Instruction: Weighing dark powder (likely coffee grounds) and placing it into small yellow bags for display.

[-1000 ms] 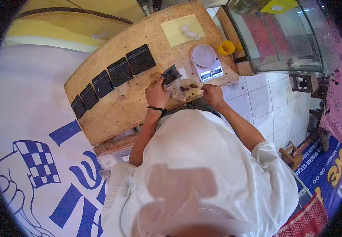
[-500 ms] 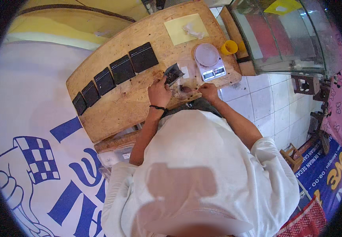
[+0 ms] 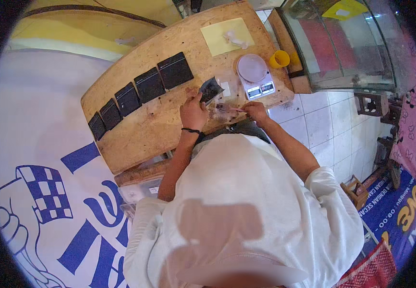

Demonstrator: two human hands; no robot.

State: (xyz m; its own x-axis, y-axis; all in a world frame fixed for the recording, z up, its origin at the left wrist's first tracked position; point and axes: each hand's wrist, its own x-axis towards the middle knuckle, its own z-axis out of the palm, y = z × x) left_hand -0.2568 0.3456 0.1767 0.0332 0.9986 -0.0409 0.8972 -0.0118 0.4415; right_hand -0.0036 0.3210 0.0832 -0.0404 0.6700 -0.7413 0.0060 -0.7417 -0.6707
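Observation:
At the near edge of the table, my left hand (image 3: 193,114) grips a small black pouch (image 3: 211,90), its fingers closed on the near left side. The pouch stands tilted with its mouth spread. Just right of it, my right hand (image 3: 256,112) is closed on the pinkish handle of a spoon-like scoop (image 3: 238,110). The scoop's head points left, low beside the pouch, over a dark, blurred patch that seems to lie in clear plastic. What the scoop carries is too blurred to tell.
Several flat black pouches (image 3: 150,85) lie in a row by size on the wooden table (image 3: 140,129). A white kitchen scale (image 3: 252,68) with a round plate stands right, beside a yellow cup (image 3: 279,59). Farther back lies a yellow sheet (image 3: 217,41) with crumpled white material. A glass case (image 3: 352,53) borders the right.
The scoop has shifted, and more of its pinkish handle shows left of my right hand. My right hand has moved slightly right. My left hand and the pouch stay nearly in place.

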